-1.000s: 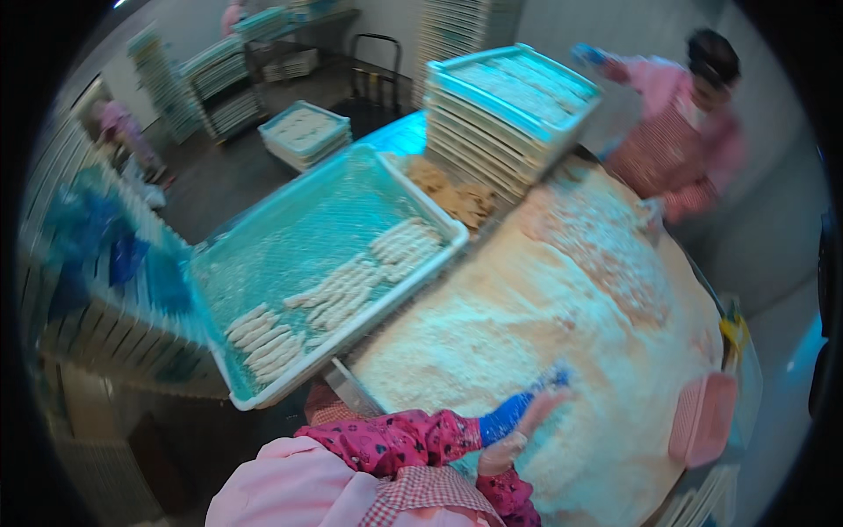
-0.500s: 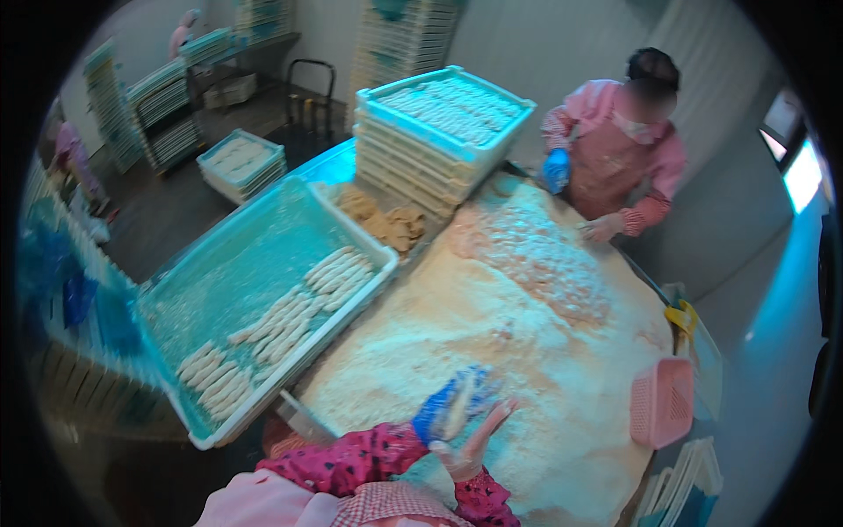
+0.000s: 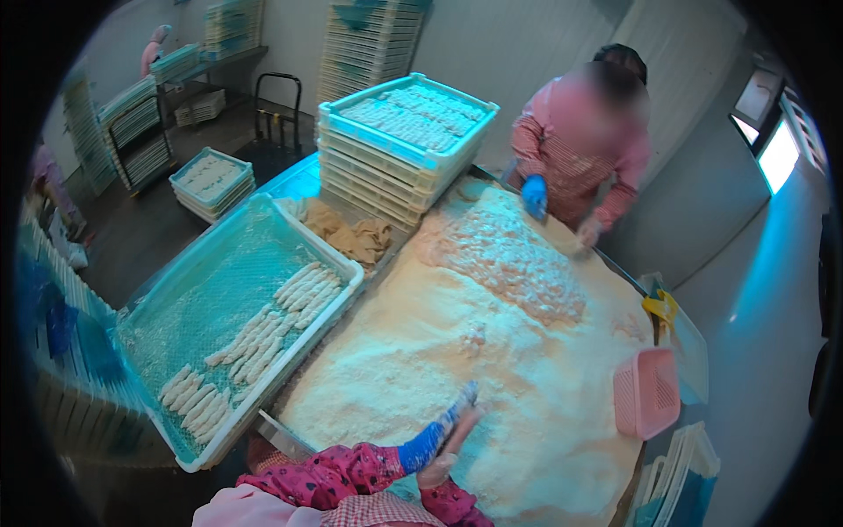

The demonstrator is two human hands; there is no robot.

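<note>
My left hand [image 3: 450,422], in a blue glove, and my right hand [image 3: 454,444], in a clear glove, are pressed palm to palm over the flour [image 3: 369,378] at the near edge of the table. Their fingers are stretched out and point away from me. A white floured strip, seen on my left palm a moment ago, is now hidden between the palms. Left of my hands stands a green-lined tray [image 3: 206,281] with rows of similar floured strips [image 3: 250,347]. Farther off on the table lies a heap of pale pink floured pieces [image 3: 518,259].
A co-worker [image 3: 580,149] stands at the far side, one blue-gloved hand by the heap. Stacked trays [image 3: 378,176] and a tan cloth [image 3: 347,233] are beyond my tray. At the right are a pink basket [image 3: 648,393], a yellow-handled tool [image 3: 660,307] and upright white trays [image 3: 680,479].
My hands, apart before with the floured strip showing on the left palm, have come together and cover it. The whole view has shifted slightly, and the co-worker leans farther forward.
</note>
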